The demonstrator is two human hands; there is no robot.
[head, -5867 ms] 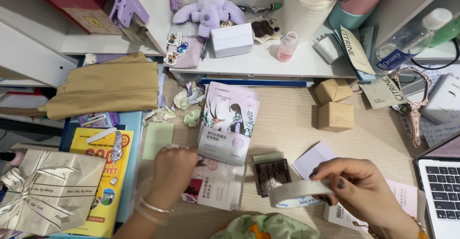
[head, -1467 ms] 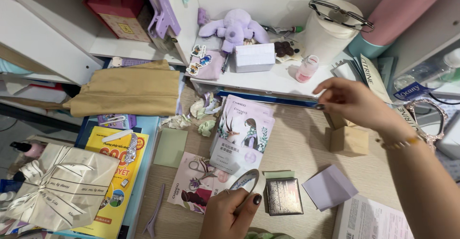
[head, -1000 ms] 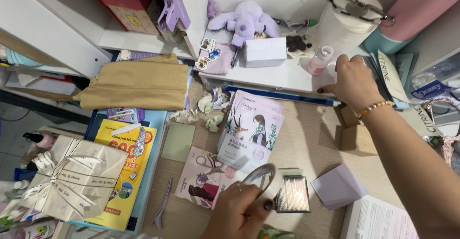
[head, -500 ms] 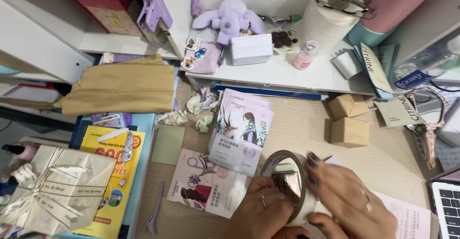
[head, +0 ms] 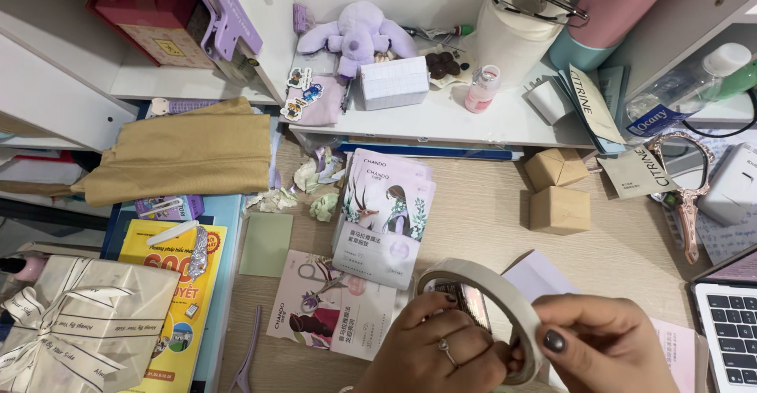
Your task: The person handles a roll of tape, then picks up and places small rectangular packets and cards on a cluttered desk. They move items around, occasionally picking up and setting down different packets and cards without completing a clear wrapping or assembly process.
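1. Fingers of the left hand curl around the near rim of a roll of clear tape, one of them wearing a ring, with the fingertips pressed on the band.
2. Thumb and fingers of the right hand pinch the roll's right edge, the dark-painted thumbnail lying flat on the tape, so both hands hold the roll tilted up above the wooden desk.
3. Seen through the ring of the roll, right behind the left fingertips, a small dark shiny packet lies on the desk.
4. Just left of the left fingers sits a pink illustrated sheet-mask packet with small scissors resting on it.
5. Beyond the fingers, a stack of lilac sheet-mask packets overlaps that pink one.
6. A pale lilac paper pokes out from under the roll just beyond the right thumb.
7. Farther off and to the right stand two small kraft boxes, well apart from the hands.
8. A laptop edges in just right of the right hand.
9. Far to the left lie a green sticky note, a yellow book and a bow-tied wrapped parcel.
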